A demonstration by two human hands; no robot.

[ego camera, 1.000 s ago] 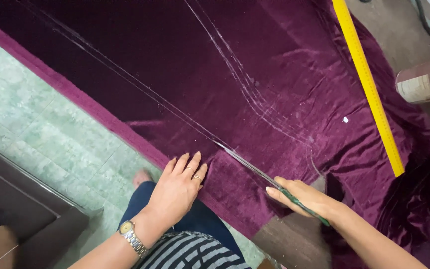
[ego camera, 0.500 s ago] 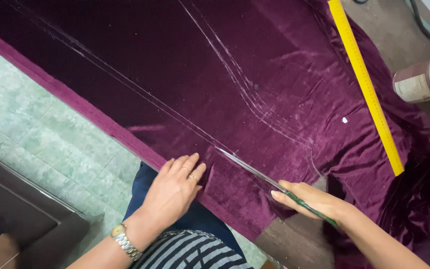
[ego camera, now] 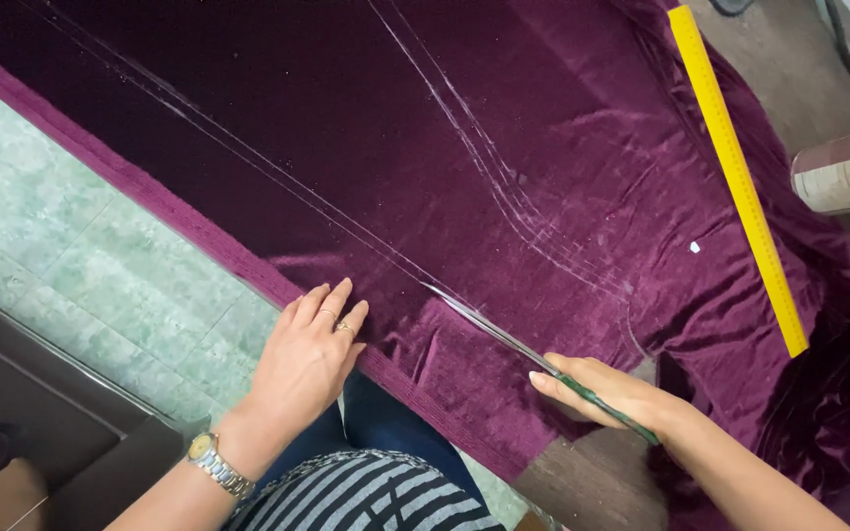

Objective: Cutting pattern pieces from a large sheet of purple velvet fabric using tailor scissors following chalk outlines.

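Observation:
A large sheet of dark purple velvet fabric (ego camera: 366, 147) lies spread over the floor, marked with long white chalk lines. My right hand (ego camera: 607, 391) grips green-handled scissors (ego camera: 514, 339) whose blades lie along a chalk line, inside a cut in the cloth. My left hand (ego camera: 305, 356), with rings and a metal wristwatch, rests flat with fingers together on the fabric's near edge, just left of the cut.
A long yellow ruler (ego camera: 737, 172) lies on the fabric at the right. A brownish cylindrical roll (ego camera: 843, 172) sits at the far right. Green marbled floor tiles (ego camera: 81, 265) show at the left, a dark furniture corner (ego camera: 41, 433) at bottom left.
The scissors' blades have slid a little further up the chalk line. My left hand has edged forward along the fabric's edge.

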